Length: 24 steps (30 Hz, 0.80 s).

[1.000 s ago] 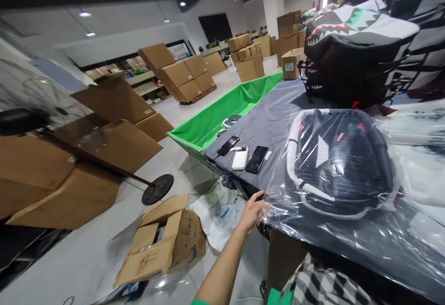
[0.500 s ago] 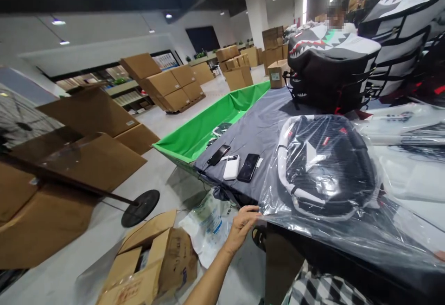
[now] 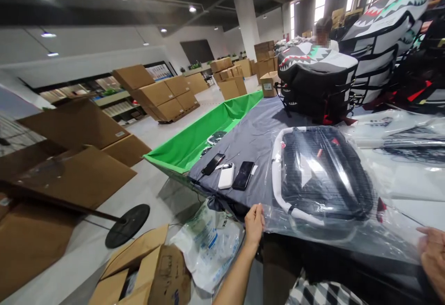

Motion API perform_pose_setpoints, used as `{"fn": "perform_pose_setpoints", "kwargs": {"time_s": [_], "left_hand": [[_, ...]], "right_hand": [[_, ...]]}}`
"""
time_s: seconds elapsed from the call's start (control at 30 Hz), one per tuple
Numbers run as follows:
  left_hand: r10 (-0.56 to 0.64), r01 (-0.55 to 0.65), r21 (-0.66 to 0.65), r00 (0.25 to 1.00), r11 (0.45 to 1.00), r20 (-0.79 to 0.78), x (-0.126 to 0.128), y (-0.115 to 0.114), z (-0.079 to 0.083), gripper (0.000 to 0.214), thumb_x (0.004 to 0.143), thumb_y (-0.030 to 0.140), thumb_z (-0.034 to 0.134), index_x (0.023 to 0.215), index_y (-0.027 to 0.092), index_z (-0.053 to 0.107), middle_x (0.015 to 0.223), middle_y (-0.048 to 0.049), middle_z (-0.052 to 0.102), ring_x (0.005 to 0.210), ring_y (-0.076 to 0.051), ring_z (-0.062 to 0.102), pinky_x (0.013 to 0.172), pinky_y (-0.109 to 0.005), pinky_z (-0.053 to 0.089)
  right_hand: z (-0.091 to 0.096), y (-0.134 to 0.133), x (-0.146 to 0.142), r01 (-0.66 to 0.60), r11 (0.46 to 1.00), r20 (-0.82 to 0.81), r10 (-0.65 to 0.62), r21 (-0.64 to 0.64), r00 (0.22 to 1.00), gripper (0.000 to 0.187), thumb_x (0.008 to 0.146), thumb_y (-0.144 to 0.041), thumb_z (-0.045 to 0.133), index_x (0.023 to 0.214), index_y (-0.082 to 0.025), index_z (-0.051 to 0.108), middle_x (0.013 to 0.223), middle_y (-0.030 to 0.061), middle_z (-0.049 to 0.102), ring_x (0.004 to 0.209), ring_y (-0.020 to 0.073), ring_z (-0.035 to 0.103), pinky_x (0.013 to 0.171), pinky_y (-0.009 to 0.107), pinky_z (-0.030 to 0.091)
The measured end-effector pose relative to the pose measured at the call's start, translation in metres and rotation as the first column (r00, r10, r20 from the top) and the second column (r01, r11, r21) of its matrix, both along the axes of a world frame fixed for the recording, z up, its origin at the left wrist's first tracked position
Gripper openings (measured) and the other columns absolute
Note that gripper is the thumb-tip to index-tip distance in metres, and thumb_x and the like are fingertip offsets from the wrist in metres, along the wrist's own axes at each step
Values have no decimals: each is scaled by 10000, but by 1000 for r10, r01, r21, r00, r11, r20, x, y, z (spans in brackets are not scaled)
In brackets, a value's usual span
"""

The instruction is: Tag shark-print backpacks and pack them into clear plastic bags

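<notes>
My left hand (image 3: 254, 225) pinches the near edge of a clear plastic bag (image 3: 333, 231) at the table's front. My right hand (image 3: 433, 258), only partly in view at the right edge, has its fingers on the far corner of the same plastic, which looks pulled taut. Inside the bag lies a black backpack with a white handle (image 3: 323, 175). Its lower part shows through the plastic. Two black smartphones (image 3: 243, 175) and a white power bank (image 3: 225, 176) lie on the grey cloth (image 3: 257, 133), left of the bag.
A shark-mouth backpack (image 3: 316, 78) stands beyond the bag, with more stacked at right. Green cloth (image 3: 194, 142) lines the table's far side. An open cardboard box (image 3: 139, 268) and a white plastic sack (image 3: 208, 244) sit on the floor below. A co-worker (image 3: 323, 31) stands behind.
My right hand has entered the view at the right edge, on the plastic. My left hand has risen slightly, pinching the edge, and the view has swung a little.
</notes>
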<state>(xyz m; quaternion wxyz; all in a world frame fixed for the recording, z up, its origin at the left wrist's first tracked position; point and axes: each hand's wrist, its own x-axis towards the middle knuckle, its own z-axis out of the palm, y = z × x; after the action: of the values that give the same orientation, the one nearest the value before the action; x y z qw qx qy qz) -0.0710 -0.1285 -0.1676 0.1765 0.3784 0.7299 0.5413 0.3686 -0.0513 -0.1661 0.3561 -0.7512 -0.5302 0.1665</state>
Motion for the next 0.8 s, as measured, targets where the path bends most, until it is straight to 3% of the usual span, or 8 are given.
{"fn": "perform_pose_setpoints", "kwargs": {"time_s": [0.07,0.1,0.17,0.23,0.3,0.4,0.63,0.8], "left_hand": [[42,-41,19,994,999,-100,8,0,11,636,888,797,425,870,208,666,780,-66,721,760,-242,686,771,-389,552],[32,-24,44,980,999,-195,16,0,19,624,908,764,439,1021,201,683,1007,-115,744,986,-284,684,946,-461,509],[-105,148,64,891,987,-442,37,2,38,615,931,716,477,1240,208,636,1332,-154,651,1310,-331,534,1165,-564,305],[-339,415,-28,699,909,-630,62,9,56,593,885,713,586,1229,232,637,1436,-142,585,1425,-356,413,1216,-604,186],[-519,582,-143,553,800,-652,82,19,69,559,777,708,732,1077,242,665,1429,-119,590,1444,-367,377,1212,-603,207],[-631,664,-198,512,721,-583,92,29,77,485,697,629,847,884,232,642,1329,-88,648,1406,-349,417,1163,-552,317],[-595,679,-128,518,723,-615,79,32,77,101,924,262,731,874,234,647,1134,-7,738,1286,-239,534,1131,-489,306],[-674,696,-208,504,687,-541,84,56,76,133,930,211,704,814,217,641,1037,-19,738,1155,-209,604,1054,-428,361]], "right_hand": [[17,-6,-8,25,1000,-33,-25,-16,999,193,877,-482,401,925,-346,529,757,73,606,743,336,632,624,467,429],[24,-8,-11,32,999,-59,-33,-15,998,172,863,-473,420,892,-343,529,738,67,599,736,331,629,629,461,423],[35,-11,-16,29,999,-90,-30,-12,995,155,837,-453,429,873,-337,526,727,60,589,743,327,629,652,453,425],[43,-12,-18,28,999,-100,-30,-19,995,144,806,-436,429,852,-333,519,731,60,580,768,328,629,685,452,429],[49,-12,-20,32,999,-85,-34,-20,996,143,783,-430,422,834,-332,513,743,65,574,787,332,623,714,455,429],[56,-12,-24,32,999,-86,-34,-23,996,164,753,-435,413,822,-326,515,754,75,579,778,336,610,740,460,434],[54,-11,-24,72,997,-108,-70,22,992,271,773,-524,388,835,-307,537,698,68,603,727,331,623,718,449,452],[47,-4,-14,78,996,-46,-76,44,996,299,713,-553,408,806,-313,561,658,49,611,672,318,640,657,436,465]]}}
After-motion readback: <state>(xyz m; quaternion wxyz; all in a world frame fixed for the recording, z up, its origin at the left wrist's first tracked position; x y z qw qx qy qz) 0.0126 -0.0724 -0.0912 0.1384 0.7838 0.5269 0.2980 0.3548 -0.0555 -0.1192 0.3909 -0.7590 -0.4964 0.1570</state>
